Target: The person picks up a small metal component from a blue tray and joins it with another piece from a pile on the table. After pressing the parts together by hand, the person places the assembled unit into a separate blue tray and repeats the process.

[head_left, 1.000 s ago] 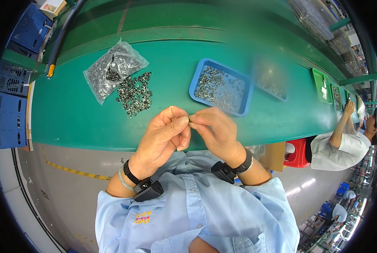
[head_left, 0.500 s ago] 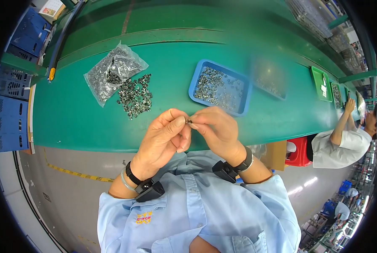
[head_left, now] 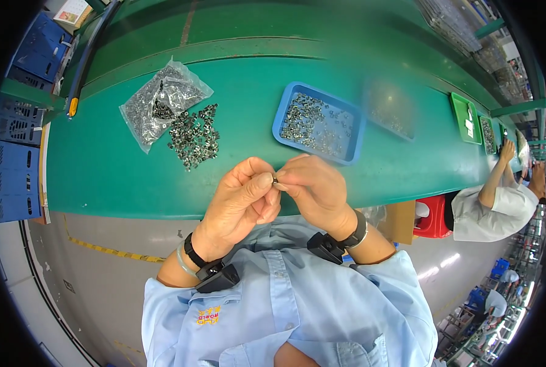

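Between my two hands, over the near part of the green table, a small dark, shiny metal part [head_left: 275, 180] is pinched at the fingertips. My left hand [head_left: 241, 192] closes on it with thumb and index finger, the other fingers curled. From the other side my right hand [head_left: 314, 186] grips it the same way. My fingers cover most of the part, so its shape is hard to make out. Beyond my left hand lies a loose pile of small black and silver metal parts [head_left: 195, 137]. A blue tray [head_left: 278, 125] holding many similar parts stands beyond my right hand.
A clear plastic bag [head_left: 184, 85] of parts lies beside the pile. Farther right is a green tray [head_left: 459, 113]. Blue crates [head_left: 13, 177] are stacked at the left. A co-worker [head_left: 493, 211] sits at the right, near a red stool [head_left: 432, 223] and a cardboard box [head_left: 399, 223].
Both hands stay together, with the small metal part turned slightly and a little lower between the fingertips. The pile, bag and blue tray appear marginally higher in view.
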{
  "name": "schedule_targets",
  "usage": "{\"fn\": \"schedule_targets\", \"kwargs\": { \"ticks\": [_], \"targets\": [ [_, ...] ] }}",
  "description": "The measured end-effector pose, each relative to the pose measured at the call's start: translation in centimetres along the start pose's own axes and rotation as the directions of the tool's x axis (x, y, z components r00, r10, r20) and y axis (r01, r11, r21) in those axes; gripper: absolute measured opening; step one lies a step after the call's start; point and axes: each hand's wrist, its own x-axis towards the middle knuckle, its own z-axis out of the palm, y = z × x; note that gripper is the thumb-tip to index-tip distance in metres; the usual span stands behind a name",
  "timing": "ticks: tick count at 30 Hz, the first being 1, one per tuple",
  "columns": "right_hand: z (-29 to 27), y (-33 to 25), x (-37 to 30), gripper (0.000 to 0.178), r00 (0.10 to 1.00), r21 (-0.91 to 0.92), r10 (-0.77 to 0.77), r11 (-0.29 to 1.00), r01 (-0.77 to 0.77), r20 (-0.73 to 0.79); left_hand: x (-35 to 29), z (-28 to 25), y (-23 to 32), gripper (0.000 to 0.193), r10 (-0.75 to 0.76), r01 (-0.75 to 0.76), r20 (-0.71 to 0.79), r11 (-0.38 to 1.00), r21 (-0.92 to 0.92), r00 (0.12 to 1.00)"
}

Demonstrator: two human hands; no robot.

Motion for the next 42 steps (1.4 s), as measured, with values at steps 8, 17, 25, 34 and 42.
{"fn": "schedule_targets", "kwargs": {
  "ticks": [8,17,25,34,42],
  "targets": [
    [-0.1,0.4,-0.2,0.015,0.999,-0.023,-0.023,0.999,0.024,0.03,0.1,0.1,0.8,0.014,-0.055,0.057,-0.027,0.995,0.086,0.998],
    [0.1,0.1,-0.6,0.014,0.986,0.111,0.169,0.98,-0.166,-0.018,-0.1,0.8,0.8,0.017,-0.035,0.044,-0.073,0.993,0.113,0.997],
    [0.1,0.6,-1.0,0.013,0.964,0.282,0.264,0.927,-0.248,-0.019,0.1,1.1,0.9,0.017,-0.042,0.055,-0.086,0.987,0.151,0.995],
    [0.1,0.6,-1.0,0.015,0.963,0.268,0.268,0.929,-0.257,-0.006,0.2,1.3,0.8,0.018,-0.009,0.043,-0.118,0.957,0.286,0.993],
    [-3.5,2.0,1.5,0.017,0.984,-0.292,0.178,0.939,-0.179,-0.03,-0.1,-1.0,0.6,0.015,-0.045,0.084,-0.175,0.971,0.223,0.984]
  ]
}}
